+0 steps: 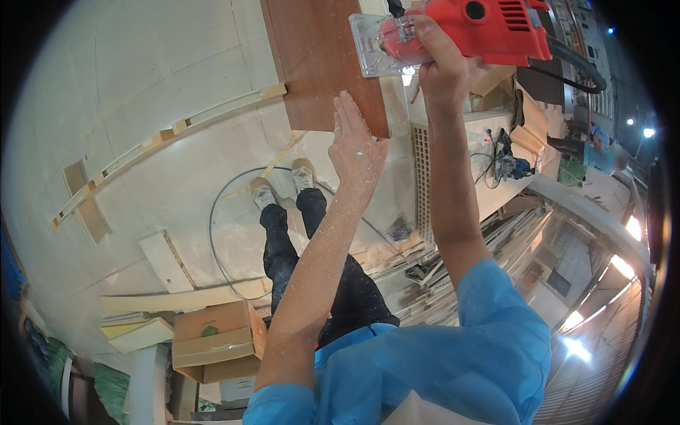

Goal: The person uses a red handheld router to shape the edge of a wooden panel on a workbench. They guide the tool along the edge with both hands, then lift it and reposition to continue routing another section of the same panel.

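My right hand (pixel 445 67) grips a red trim router (pixel 492 32) with a clear plastic base (pixel 372 46), thumb along its body. The router lies over the right edge of a reddish-brown board (pixel 312 53), and a dark cable trails from its back end. Flat on the near end of that board rests my left hand (pixel 356 152), fingers stretched out and holding nothing. Pale dust speckles the left hand and forearm. The router's bit cannot be made out clearly.
A blue power tool (pixel 516 168) sits on a pale surface to the right. Long wood strips (pixel 152 145) and a dark cable (pixel 211 219) lie on the tiled floor. An open cardboard box (pixel 212 329) stands lower left, stacked timber (pixel 460 283) lower right. Another person (pixel 598 156) is far right.
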A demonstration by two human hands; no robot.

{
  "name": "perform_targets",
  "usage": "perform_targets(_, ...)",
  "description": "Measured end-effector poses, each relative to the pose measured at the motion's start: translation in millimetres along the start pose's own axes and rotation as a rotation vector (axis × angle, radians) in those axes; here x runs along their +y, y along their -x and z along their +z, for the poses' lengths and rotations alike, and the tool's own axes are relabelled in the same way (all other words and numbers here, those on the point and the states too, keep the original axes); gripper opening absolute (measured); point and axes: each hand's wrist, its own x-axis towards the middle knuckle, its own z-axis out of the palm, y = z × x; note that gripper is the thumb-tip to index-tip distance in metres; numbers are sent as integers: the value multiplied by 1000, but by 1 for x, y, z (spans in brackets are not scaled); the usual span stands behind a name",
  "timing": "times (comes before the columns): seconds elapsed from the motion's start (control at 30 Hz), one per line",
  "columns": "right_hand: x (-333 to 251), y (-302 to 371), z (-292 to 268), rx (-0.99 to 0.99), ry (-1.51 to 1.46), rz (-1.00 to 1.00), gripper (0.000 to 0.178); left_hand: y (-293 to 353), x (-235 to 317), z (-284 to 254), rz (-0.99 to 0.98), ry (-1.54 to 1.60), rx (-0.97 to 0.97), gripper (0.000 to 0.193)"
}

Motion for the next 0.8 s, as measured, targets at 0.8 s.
perform_targets(0.8,2,-7,4,-93,-205,70,23,1,0,-1,32,62,28,109)
